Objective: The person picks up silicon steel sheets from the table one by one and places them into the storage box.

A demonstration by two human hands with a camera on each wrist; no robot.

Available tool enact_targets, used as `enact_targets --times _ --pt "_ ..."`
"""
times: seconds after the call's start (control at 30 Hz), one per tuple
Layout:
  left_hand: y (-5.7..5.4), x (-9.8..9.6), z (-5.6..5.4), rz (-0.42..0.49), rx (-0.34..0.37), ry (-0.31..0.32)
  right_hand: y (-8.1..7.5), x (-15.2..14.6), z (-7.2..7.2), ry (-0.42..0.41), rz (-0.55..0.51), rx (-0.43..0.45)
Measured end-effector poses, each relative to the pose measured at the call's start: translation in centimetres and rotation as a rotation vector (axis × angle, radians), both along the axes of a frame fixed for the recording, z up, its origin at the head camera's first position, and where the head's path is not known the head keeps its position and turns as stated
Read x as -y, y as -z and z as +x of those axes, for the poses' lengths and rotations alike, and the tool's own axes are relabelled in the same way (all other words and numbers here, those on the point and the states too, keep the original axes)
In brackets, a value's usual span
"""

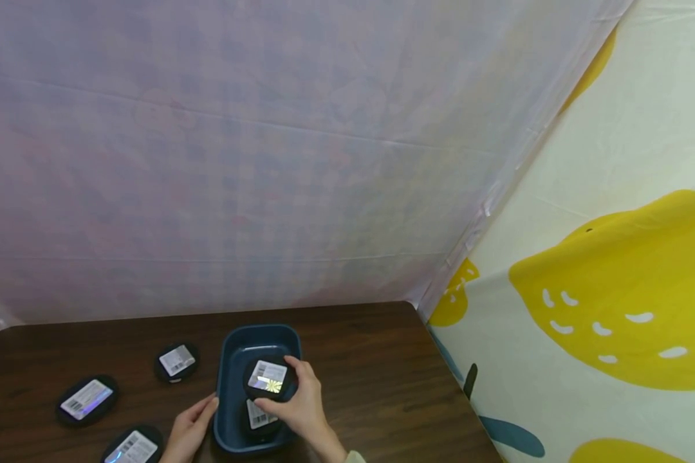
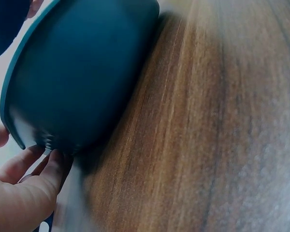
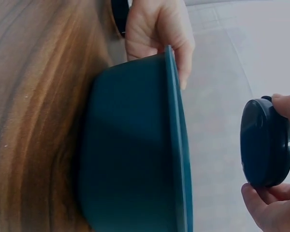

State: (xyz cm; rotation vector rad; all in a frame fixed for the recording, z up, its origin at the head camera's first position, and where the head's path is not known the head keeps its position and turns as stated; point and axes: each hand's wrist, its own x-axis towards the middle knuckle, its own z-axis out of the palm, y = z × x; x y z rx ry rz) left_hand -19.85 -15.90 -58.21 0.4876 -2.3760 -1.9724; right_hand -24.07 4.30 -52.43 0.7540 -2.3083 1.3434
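A deep blue plastic tub [image 1: 227, 386] stands on the wooden table. My left hand [image 1: 190, 429] holds its left side, with fingers [image 2: 50, 166] against the outer wall and the thumb at the rim. My right hand [image 1: 305, 405] pinches a flat round black case [image 3: 266, 142] by its edge, thumb on one side and fingers opposite. This case is raised above the rim in the right wrist view, and a white barcode label [image 1: 268, 376] faces up. Below it, inside the tub, lies another labelled black case [image 1: 260, 417], partly covered by the held one and the hand.
Left of the tub, three similar labelled black cases lie on the table [image 1: 347, 360]: one near the tub [image 1: 176, 362], one farther left [image 1: 87, 400] and one at the front [image 1: 132, 445]. A pale cloth [image 1: 237, 161] hangs behind; a lemon-print cloth [image 1: 614, 289] hangs at the right.
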Motion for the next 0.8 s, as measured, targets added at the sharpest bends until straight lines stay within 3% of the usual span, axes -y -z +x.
enact_targets --times 0.3,0.6,0.8 --pt "0.0 -0.1 0.0 -0.005 0.006 -0.004 0.6 -0.1 0.3 -0.007 0.037 0.011" --pt "-0.1 -0.1 0.0 -0.003 0.006 -0.013 1.4 -0.1 0.4 0.002 0.073 -0.057" --pt "-0.1 -0.1 0.0 -0.01 0.004 -0.014 1.7 -0.1 0.6 -0.001 0.097 -0.035"
